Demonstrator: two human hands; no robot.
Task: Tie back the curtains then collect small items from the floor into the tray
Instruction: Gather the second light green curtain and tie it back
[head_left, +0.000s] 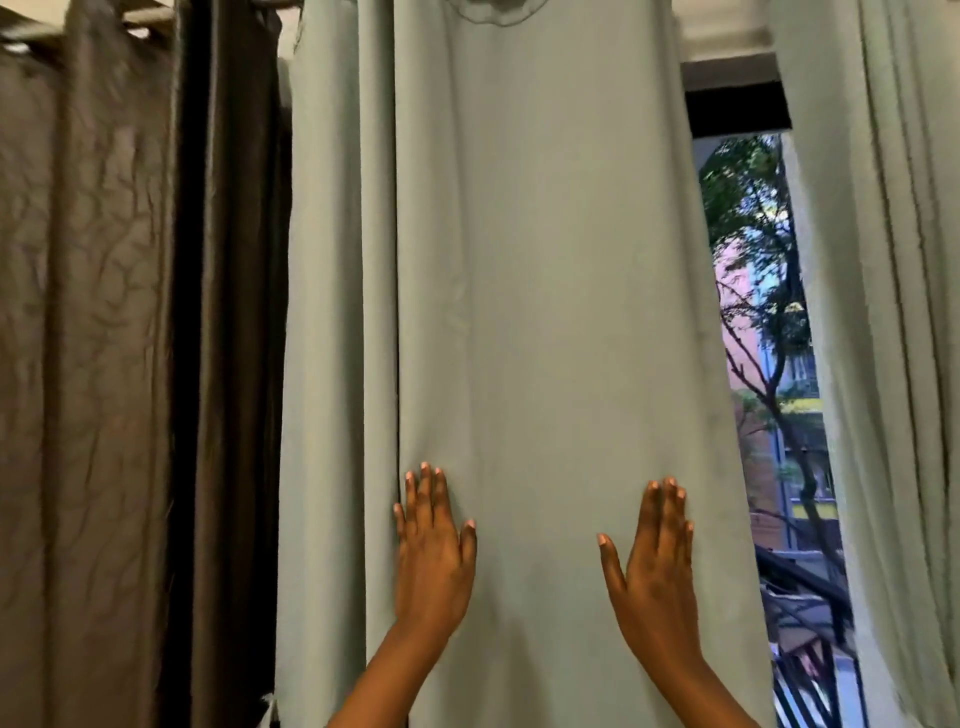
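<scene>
A pale green curtain panel (540, 291) hangs straight down in front of me and fills the middle of the view. My left hand (434, 545) lies flat on it near its left fold, fingers up and apart. My right hand (657, 556) rests flat on the same panel near its right edge, thumb spread out. Neither hand holds anything. A second pale green curtain (893, 312) hangs at the far right. No tie-back, tray or floor is in view.
A gap between the two green curtains shows a window (769, 364) with trees and buildings outside. A brown curtain (88, 364) and a darker one (234, 338) hang at the left on a rod.
</scene>
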